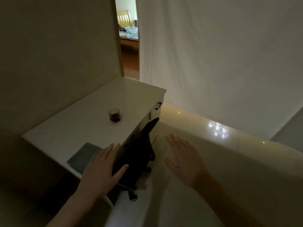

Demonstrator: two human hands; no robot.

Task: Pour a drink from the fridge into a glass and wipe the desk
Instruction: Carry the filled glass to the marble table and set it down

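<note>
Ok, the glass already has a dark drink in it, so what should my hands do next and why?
Probably bring the left hand down onto the grey cloth and take hold of it. The glass on the white desk already holds dark liquid, so wiping looks like the step left. Both hands are open and empty, and the cloth lies on the desk's near edge right beside the left one; the right hand hovers over the floor.

The room is dim and a bit grainy, with brighter light coming through the doorway (128, 38), small shiny light spots (218, 130) on the floor (213, 161), dark shadow at the bottom left, and bent edges.
</note>
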